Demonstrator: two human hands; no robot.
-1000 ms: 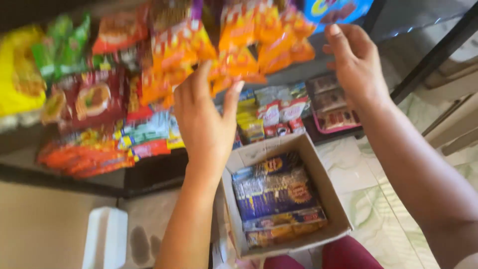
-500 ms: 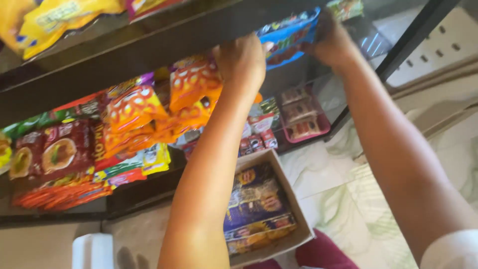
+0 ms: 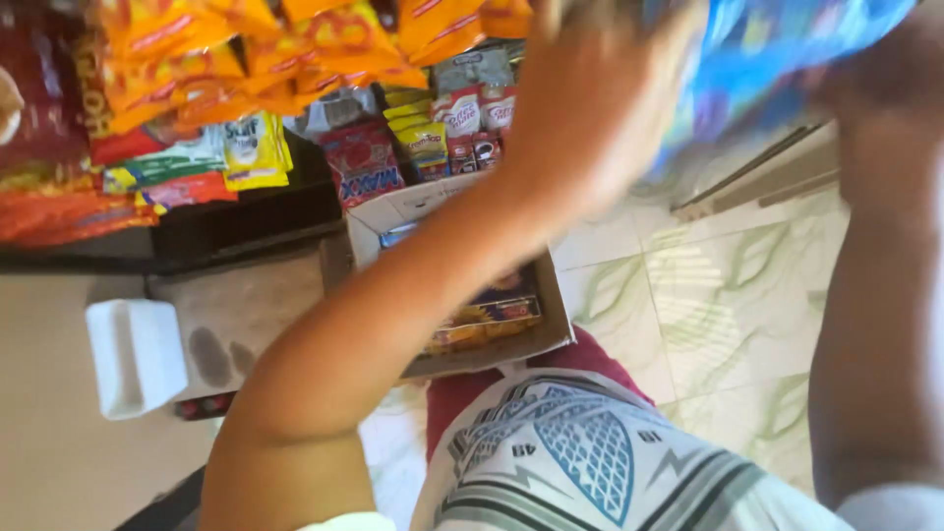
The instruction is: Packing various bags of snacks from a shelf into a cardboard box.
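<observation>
- Head view, hands: the left hand (image 3: 590, 108) is raised near the top edge, blurred, its fingers curled against the near edge of a glossy blue plastic snack packet (image 3: 777, 59). The right hand (image 3: 875, 84) is at the packet's far side; whether it pinches the packet cannot be told.
- Head view, packet position: the blue packet is held high, above the pale patterned floor tiles (image 3: 708, 295) and well above the open brown cardboard box (image 3: 551, 324).
- Head view, surroundings: orange and yellow foil snack bags (image 3: 246, 59) crowd a dark shelf (image 3: 246, 221) at the left. A white plastic tub (image 3: 138, 356) lies below it.
- Risk: the grip looks loose, and glossy film is slippery; the packet could slide free and drop to the tiles.
- Risk: the left forearm passes just beside the hanging bags; a sweep could dislodge them.
</observation>
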